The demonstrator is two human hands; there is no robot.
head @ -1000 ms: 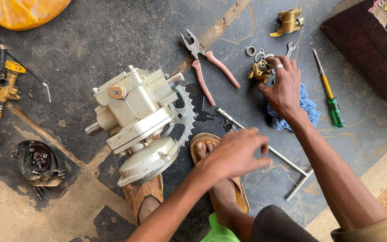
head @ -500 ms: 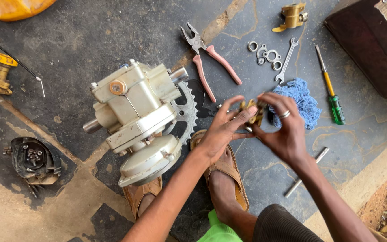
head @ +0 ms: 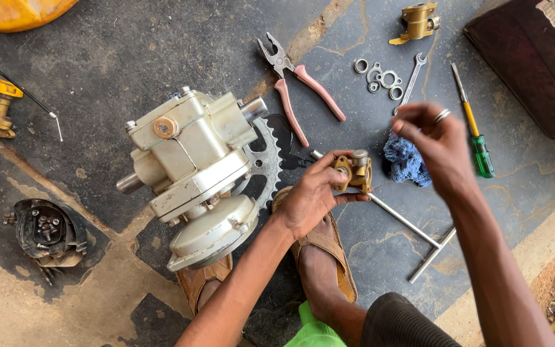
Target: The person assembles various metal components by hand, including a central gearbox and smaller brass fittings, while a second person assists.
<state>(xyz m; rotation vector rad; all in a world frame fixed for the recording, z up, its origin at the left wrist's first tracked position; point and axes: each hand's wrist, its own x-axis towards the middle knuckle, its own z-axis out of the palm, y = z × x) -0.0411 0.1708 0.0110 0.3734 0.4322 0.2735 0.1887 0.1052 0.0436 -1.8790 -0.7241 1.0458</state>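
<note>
I see a small brass fitting (head: 354, 171) with a grey round cap, held above the dark floor (head: 130, 58) | pinched in my left hand (head: 313, 196) fingers (head: 329, 162) | right hand (head: 438, 144) raised just right of it, blurred, fingers loosely curled, grasping nothing, over the blue rag (head: 406, 160).

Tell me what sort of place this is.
Probably an informal repair workshop on a concrete floor: an opened gearbox with sprocket, pliers, a screwdriver, and the left hand holding a brass fitting.
</note>
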